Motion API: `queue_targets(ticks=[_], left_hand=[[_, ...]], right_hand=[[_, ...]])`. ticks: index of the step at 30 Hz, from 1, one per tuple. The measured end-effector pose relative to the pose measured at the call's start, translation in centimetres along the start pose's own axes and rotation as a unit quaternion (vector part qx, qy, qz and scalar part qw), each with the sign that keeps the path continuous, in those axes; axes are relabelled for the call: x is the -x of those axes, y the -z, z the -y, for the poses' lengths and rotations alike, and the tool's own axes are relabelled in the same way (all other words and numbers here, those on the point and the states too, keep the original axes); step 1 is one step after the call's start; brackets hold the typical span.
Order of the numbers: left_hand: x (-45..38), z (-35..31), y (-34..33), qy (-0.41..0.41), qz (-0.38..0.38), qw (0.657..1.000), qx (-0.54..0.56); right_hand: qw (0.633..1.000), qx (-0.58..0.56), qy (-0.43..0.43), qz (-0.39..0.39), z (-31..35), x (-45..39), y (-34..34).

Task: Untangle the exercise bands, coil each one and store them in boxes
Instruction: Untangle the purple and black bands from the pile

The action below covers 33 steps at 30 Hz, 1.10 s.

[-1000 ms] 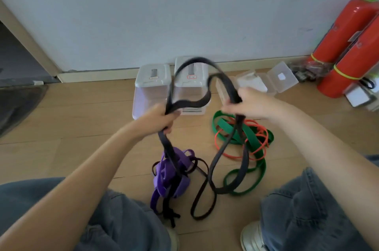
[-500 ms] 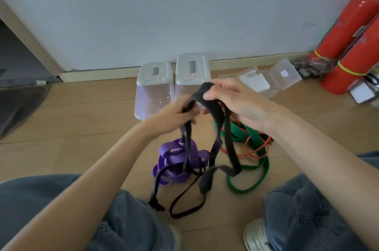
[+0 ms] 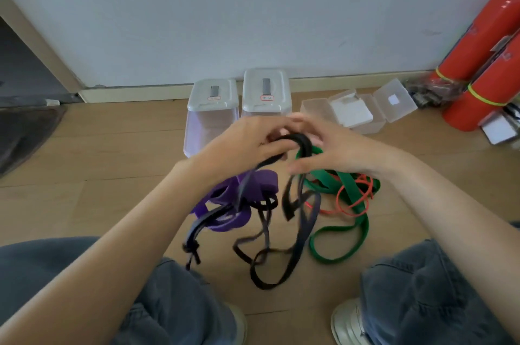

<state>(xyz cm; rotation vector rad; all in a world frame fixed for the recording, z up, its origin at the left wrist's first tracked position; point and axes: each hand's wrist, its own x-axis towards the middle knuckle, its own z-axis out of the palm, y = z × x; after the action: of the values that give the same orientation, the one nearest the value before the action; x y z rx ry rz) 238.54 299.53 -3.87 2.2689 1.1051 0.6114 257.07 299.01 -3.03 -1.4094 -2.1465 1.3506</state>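
A light wooden floor (image 3: pixel 92 164) runs up to a pale wall (image 3: pixel 225 6) with a cream baseboard. The person sits on the floor, the knees in grey-blue jeans (image 3: pixel 439 296) low in the view, at 7 and 5 o'clock.

In the middle the two hands meet above the floor. The left hand (image 3: pixel 247 144) has its fingers curled round the top loop of the black band (image 3: pixel 298 246) and grips it. The right hand (image 3: pixel 334 147) touches the same loop from the 3 o'clock side; its fingers look partly spread, and I cannot tell if they really grip the band, because this part is blurred. From the hands the black band hangs down in several long loops toward 6 o'clock, and its lowest loops lie on the floor between the knees.

Below the left hand, at about 7 o'clock from it, the purple band (image 3: pixel 236 204) lies in a heap, with black strands crossing it. At 4 o'clock from the right hand the green band (image 3: pixel 351 229) lies in loose loops, and the thin orange band (image 3: pixel 354 198) lies over it.

Toward 12 o'clock, by the baseboard, two boxes with closed white lids (image 3: pixel 239 99) stand side by side. At 1 o'clock there are clear boxes with open lids (image 3: pixel 363 111). At 2 o'clock two red fire extinguishers (image 3: pixel 484 68) lean at the wall.
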Motion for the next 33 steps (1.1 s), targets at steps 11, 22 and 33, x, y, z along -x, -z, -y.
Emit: queue_targets(ticks=[11,22,33], left_hand=[[4.1,7.5,-4.9,0.221,0.138,0.962,0.077],[2.1,3.8,-0.2,0.321,-0.003,0.828,0.460],[2.2,1.0,2.5,0.181,0.069,0.786,0.587]], right_hand=[[0.929,-0.330,0.166,-0.027,1.9,0.4,-0.1],[0.933,0.269,-0.200,-0.129,-4.4,-0.2,2.1],[0.988,-0.074,-0.009,-0.135,-1.1,-1.5,-1.4]])
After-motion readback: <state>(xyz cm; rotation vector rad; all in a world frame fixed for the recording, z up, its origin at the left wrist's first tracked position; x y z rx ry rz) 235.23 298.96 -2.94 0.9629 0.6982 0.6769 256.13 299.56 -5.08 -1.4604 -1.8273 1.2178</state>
